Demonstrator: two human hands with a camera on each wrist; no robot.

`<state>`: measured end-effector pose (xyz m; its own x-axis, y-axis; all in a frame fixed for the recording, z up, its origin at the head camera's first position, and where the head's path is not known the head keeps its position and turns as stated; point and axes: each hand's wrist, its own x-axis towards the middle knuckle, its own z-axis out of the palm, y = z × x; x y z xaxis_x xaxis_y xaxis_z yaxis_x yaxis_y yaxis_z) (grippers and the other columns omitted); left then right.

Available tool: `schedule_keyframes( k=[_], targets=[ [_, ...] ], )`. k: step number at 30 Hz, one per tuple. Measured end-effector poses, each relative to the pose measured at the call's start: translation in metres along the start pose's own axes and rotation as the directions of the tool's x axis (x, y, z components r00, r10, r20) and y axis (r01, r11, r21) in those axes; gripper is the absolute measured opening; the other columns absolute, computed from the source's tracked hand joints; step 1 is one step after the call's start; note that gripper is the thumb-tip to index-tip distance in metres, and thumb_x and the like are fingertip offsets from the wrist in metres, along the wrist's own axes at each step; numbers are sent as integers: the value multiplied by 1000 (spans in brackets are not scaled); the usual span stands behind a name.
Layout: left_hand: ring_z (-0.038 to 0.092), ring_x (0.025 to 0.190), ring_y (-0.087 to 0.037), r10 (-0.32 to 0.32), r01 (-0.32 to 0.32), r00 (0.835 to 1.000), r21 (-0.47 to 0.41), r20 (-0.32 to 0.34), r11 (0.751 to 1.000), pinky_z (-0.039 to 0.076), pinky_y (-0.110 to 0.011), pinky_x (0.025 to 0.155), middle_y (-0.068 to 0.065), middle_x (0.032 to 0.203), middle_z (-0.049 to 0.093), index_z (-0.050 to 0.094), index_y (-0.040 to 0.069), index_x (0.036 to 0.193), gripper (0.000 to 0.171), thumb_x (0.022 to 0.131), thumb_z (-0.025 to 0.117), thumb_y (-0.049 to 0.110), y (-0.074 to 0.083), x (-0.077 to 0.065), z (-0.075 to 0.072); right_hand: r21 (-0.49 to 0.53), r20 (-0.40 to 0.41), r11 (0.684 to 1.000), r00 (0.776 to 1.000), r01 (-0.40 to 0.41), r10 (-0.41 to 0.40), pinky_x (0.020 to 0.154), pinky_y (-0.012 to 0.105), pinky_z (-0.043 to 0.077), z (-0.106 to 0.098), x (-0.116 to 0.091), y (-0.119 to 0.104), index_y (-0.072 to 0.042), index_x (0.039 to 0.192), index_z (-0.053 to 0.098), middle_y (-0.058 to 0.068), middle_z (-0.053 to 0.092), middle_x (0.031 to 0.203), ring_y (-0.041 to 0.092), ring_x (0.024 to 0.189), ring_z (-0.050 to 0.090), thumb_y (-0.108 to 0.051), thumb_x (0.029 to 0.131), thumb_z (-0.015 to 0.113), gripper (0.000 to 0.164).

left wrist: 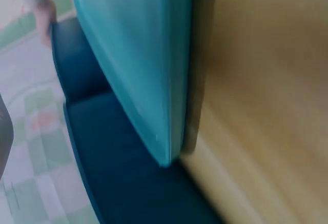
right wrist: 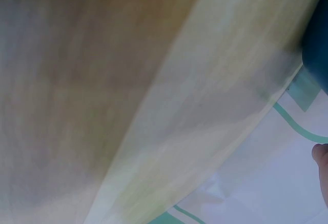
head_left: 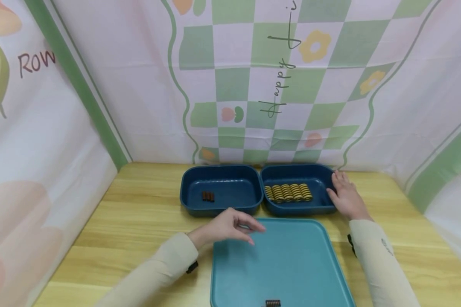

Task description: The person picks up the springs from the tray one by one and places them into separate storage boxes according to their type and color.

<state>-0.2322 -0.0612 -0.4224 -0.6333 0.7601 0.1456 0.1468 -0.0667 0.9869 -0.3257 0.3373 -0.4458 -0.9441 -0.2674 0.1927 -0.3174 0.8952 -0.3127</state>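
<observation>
My left hand [head_left: 230,226] hovers over the far left corner of the teal tray [head_left: 280,260], thumb and fingers apart with nothing between them. The right hand [head_left: 345,196] rests at the right end of the right navy bin [head_left: 315,170], its fingers along the rim. Inside that bin lie several yellow-and-black ringed, spring-like coils [head_left: 289,193], side by side in a row. The left navy bin [head_left: 230,167] holds a small group of short dark brown pieces [head_left: 208,196]. At the tray's near edge lies a dark brown ribbed coil [head_left: 272,303], partly cut off by the frame.
Both bins stand end to end on the wooden table [head_left: 146,200], just beyond the tray. A printed cloth [head_left: 230,85] hangs behind the table and along its sides. Dark wrist bands [head_left: 192,267] show at both cuffs.
</observation>
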Motion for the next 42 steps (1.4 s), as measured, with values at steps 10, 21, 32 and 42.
schedule_keyframes(
  k=[10,21,32,42],
  targets=[
    [62,105,-7,-38,49,986,-64,160,997,46,-44,96,-27,117,61,62,-14,114,38,77,68,-16,-8,-1,29,9,4,1000,1000,0,0,110,62,4,1,0,2,17,143,17,33,8,151,47,140,0,-23,103,38,60],
    [61,106,-5,-43,82,955,-121,294,989,47,-38,95,-31,119,58,59,-17,116,38,79,65,-17,-12,-5,52,1,4,1000,1000,-1,1,109,63,5,2,1,2,18,143,18,33,11,151,46,140,0,-22,103,38,59],
    [58,105,3,-23,-4,902,62,432,998,50,-25,89,-25,119,61,60,-14,116,37,80,67,-13,-25,-7,69,-2,-6,1000,1000,3,-3,108,64,8,2,0,3,18,143,18,33,11,151,46,140,0,-22,103,38,59],
    [53,113,4,-36,-373,817,575,576,728,36,-6,92,-2,121,65,64,4,122,35,87,68,4,-19,-1,73,-8,-1,1000,1000,3,-3,108,65,8,2,1,3,18,143,18,33,10,151,46,140,0,-21,103,38,59]
  ],
)
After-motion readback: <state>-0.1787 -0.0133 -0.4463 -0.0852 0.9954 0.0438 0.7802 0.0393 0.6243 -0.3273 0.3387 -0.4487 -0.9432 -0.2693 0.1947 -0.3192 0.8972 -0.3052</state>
